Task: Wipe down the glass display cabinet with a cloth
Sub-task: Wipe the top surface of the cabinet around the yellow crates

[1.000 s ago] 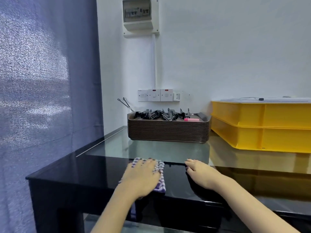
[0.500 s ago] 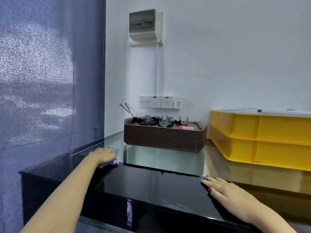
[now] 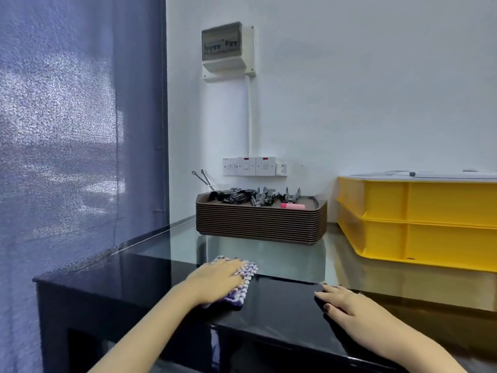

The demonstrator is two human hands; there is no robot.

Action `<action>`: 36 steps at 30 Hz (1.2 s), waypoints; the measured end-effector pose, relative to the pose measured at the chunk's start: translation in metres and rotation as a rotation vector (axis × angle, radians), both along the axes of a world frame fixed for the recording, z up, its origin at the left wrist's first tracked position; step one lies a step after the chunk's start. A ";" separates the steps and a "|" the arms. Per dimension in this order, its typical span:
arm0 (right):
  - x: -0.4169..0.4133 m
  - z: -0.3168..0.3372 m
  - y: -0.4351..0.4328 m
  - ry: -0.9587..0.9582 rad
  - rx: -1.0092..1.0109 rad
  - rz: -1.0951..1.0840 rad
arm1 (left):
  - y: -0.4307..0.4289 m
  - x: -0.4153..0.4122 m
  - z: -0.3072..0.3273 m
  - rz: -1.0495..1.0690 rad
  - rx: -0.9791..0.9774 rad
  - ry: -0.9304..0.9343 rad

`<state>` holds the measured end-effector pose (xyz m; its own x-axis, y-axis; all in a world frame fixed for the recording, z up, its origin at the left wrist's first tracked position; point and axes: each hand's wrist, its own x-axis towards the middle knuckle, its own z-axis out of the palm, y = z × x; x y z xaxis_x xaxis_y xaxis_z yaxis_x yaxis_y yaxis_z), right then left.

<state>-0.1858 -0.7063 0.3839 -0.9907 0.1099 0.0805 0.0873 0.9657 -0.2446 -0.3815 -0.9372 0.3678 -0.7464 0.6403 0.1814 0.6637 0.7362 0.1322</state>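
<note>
The glass display cabinet point(image 3: 279, 305) has a glossy black front band and a clear glass top reaching back to the wall. A purple and white checked cloth point(image 3: 243, 288) lies flat on the top near the front, left of centre. My left hand point(image 3: 215, 278) presses down on the cloth with straight, spread fingers and covers most of it. My right hand point(image 3: 349, 305) rests palm down on the black glass to the right, fingers straight, holding nothing.
A stack of brown trays point(image 3: 259, 223) with black clips and a pink item on top stands at the back against the wall. Two stacked yellow crates point(image 3: 419, 219) occupy the back right. A blue curtain point(image 3: 80, 130) hangs along the left edge.
My left hand has slid the cloth from the far left of the top back toward the centre. My right hand has stayed flat on the glass.
</note>
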 end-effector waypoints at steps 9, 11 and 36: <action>0.015 -0.001 0.023 -0.151 0.133 -0.203 | -0.047 -0.114 0.022 0.577 -0.076 -0.039; 0.014 -0.002 0.023 -0.140 0.129 -0.205 | -0.013 -0.118 0.025 0.554 -0.088 -0.035; 0.013 -0.005 0.038 -0.028 0.044 -0.196 | 0.099 0.027 0.010 -0.337 -0.015 -0.002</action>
<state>-0.1729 -0.6680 0.3786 -0.9524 0.2983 0.0623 0.2813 0.9391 -0.1973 -0.3546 -0.8382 0.3780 -0.4930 0.8535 0.1687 0.8697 0.4777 0.1246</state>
